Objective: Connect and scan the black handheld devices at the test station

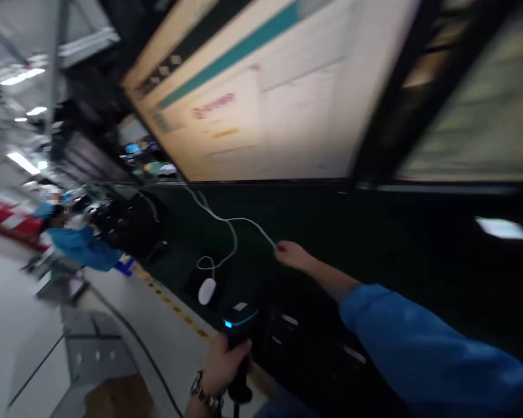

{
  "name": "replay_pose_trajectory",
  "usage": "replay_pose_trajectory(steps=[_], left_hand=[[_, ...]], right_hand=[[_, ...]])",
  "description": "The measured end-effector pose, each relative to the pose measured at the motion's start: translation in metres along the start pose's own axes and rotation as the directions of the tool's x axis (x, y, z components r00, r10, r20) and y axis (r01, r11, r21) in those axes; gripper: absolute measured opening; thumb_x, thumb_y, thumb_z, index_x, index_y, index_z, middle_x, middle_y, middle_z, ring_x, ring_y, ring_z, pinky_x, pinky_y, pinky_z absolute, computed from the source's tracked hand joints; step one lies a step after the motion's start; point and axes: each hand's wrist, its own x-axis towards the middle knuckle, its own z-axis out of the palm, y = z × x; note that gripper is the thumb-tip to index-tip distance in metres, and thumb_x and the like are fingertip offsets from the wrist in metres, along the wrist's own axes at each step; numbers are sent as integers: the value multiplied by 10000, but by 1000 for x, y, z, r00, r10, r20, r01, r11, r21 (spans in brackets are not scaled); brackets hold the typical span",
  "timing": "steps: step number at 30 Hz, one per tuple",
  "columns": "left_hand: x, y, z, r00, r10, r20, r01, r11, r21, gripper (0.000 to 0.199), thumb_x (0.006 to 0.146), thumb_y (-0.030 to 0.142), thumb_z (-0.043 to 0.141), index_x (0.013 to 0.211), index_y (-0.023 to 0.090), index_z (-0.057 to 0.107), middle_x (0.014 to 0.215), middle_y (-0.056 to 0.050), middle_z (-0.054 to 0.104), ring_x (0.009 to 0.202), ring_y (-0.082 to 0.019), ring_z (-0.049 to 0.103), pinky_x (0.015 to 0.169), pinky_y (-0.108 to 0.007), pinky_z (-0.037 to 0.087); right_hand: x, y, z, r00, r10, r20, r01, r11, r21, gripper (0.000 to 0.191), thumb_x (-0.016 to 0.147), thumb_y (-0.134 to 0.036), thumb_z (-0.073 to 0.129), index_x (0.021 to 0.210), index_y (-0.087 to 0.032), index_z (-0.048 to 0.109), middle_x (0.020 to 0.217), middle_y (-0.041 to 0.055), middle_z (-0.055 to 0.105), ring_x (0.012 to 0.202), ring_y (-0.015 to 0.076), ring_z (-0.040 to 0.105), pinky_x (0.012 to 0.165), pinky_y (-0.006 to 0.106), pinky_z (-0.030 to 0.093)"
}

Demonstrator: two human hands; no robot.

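Observation:
The picture is tilted and blurred. My left hand [224, 363], with a watch on the wrist, grips a black handheld scanner [239, 325] that shows a cyan light. My right hand [290, 254], in a blue sleeve, reaches over the dark desk [375, 244] and pinches a white cable [233, 223]. That cable loops down to a white mouse [207, 290] lying on the desk. A large monitor [265, 87] with a pale form and a teal bar stands above the desk.
A second screen [483, 104] stands at the right. A person in blue [81, 244] is at the left beside red-and-white barriers. Yellow-black tape [178, 310] runs along the grey floor. A brown box [117, 397] sits at the bottom left.

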Motion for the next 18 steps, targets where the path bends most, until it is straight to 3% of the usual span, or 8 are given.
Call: replay_pose_trajectory(steps=[4,7,9,15,18], left_hand=[[12,10,29,993,69,93,-100,919,381,363,739,521,591,697,164,541,608,-18,594,553,-148,585,546,-272,447],[17,18,42,986,78,148,-139,877,460,344,781,501,545,675,174,541,596,-15,605,549,-147,598,550,-263,449],[16,24,47,982,82,170,-155,866,475,326,785,487,544,678,179,539,587,-6,602,530,-143,598,536,-256,446],[4,29,57,972,102,213,-198,844,499,359,787,495,540,614,180,533,543,-10,577,495,-139,584,509,-250,440],[7,27,50,965,115,234,-216,855,471,381,771,527,553,629,174,542,563,-20,590,500,-148,590,508,-259,454]], right_hand=[[-74,31,-12,998,61,34,-69,942,328,46,768,-172,532,804,-183,558,616,-47,560,528,70,497,534,215,403],[-133,48,-10,999,4,38,-26,810,586,113,722,-244,588,781,-178,519,589,-68,505,500,51,428,492,200,319],[-162,55,-6,1000,-21,16,5,756,655,185,704,-301,623,781,-177,509,586,-72,492,500,48,408,494,203,302],[-190,58,6,996,-24,-86,76,729,680,242,700,-348,655,756,-189,480,585,-76,475,514,52,397,504,214,294],[-195,51,11,992,-21,-125,100,736,669,240,697,-342,660,748,-186,485,583,-78,473,512,48,399,504,212,303]])
